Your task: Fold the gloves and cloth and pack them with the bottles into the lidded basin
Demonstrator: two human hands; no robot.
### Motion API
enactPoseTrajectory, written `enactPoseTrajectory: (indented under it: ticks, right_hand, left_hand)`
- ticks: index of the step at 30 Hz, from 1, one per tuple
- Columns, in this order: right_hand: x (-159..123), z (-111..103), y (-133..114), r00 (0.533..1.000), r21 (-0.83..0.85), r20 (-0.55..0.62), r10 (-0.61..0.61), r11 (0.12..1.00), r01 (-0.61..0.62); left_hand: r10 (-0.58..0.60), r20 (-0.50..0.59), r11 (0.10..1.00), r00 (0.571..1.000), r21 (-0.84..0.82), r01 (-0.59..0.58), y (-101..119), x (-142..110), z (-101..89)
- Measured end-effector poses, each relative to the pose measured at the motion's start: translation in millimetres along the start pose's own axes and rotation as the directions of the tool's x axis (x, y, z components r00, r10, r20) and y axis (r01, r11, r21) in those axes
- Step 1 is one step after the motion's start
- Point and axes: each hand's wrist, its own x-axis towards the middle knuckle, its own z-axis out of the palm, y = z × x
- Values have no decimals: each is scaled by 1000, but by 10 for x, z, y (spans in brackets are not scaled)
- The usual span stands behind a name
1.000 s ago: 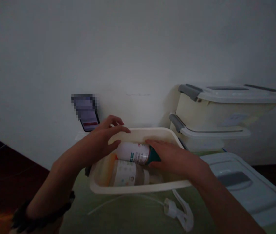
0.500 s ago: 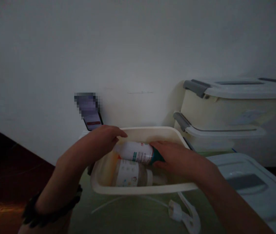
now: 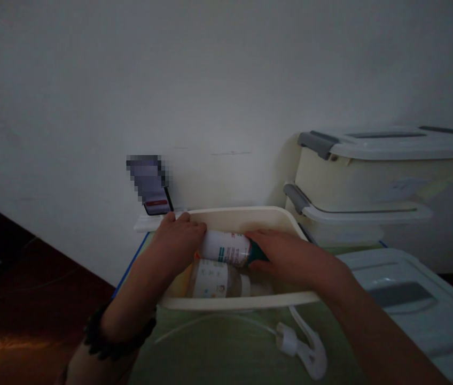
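A white bottle [image 3: 225, 247] with a green cap lies on its side inside an open cream storage bin [image 3: 226, 303]. At its capped end, my right hand [image 3: 280, 255] is closed around the green part. My left hand [image 3: 176, 240] reaches over the bin's left side, and its bent fingers meet the bottle's other end. In front of this bottle lies a clear bottle [image 3: 236, 282] with a white label and a white neck. The left fingertips are partly hidden behind the bottle.
A phone [image 3: 157, 200] leans against the wall behind the bin. On the green tabletop [image 3: 218, 358] lies a white pump head [image 3: 301, 347] with a thin tube. Lidded bins [image 3: 366, 176] are stacked at right, with a pale lid [image 3: 406, 289] before them.
My left hand has moved right and its fingers have come onto the bottle's left end. My right hand keeps its hold on the green cap end. The view has shifted slightly.
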Motion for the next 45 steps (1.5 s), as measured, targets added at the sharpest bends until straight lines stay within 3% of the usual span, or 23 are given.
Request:
enactPoseTrajectory:
  ticks: [20, 31, 39, 45]
  right_hand:
    - [81, 9, 54, 1000, -97, 2, 30, 995, -30]
    - [51, -30, 8, 999, -77, 5, 47, 996, -47]
    - [66, -22, 25, 999, -94, 25, 21, 995, -18]
    - [73, -13, 40, 999, -102, 33, 10, 995, -7]
  left_hand:
    - [31, -130, 999, 991, -19, -33, 12, -24, 16]
    - [42, -117, 997, 992, -54, -49, -15, -34, -35]
    - [114, -82, 989, 990, -90, -121, -122, 16, 69]
    - [76, -119, 991, 990, -103, -88, -101, 18, 112]
